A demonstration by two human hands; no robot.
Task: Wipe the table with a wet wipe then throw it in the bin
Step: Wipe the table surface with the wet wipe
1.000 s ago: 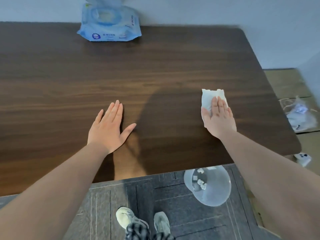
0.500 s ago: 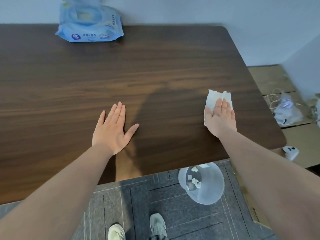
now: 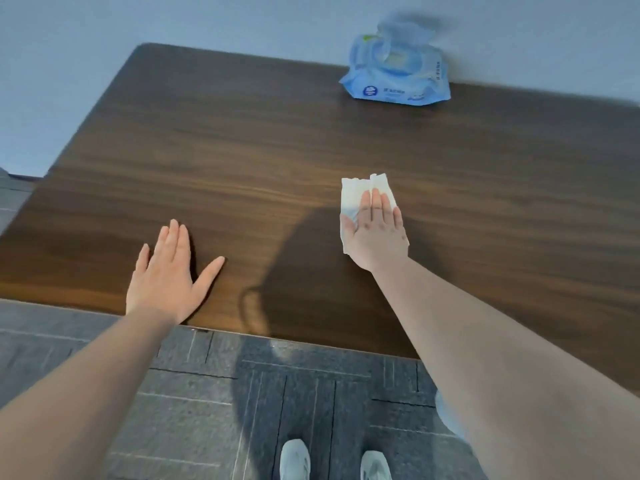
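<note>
Stage: we judge the wiping to be in progress; the disposal step is not yet begun.
Right hand point(image 3: 375, 233): we find it laid flat, palm down, fingers together and extended, pressing the wet wipe point(image 3: 356, 195) against the table point(image 3: 242, 150). It presses the wipe down and does not pinch it.
Wet wipe: white and folded, it lies on the table's surface toward the near right of centre. Its far half shows beyond the fingertips and a strip shows at the thumb side; the rest is under the palm.
Left hand point(image 3: 166, 278): open and spread, thumb splayed, resting flat on the table close to the near edge. It holds nothing and seems to us to serve as a brace.
Table: dark wood grain. We can see no dirt, and no damp track that we can tell apart from shadow, so we cannot say which areas have been covered.
Wipe packet point(image 3: 398, 76): blue, at the far edge against the wall, well apart from both hands. It is blurred, so we cannot tell if its lid is shut.
Bin: a pale curved sliver point(image 3: 446, 417) shows on the floor under the right forearm; we cannot confirm that it is the bin.
Outstanding: in our judgement, finish the wiping passes, gather the wipe into the hand, and carry it to the bin.
</note>
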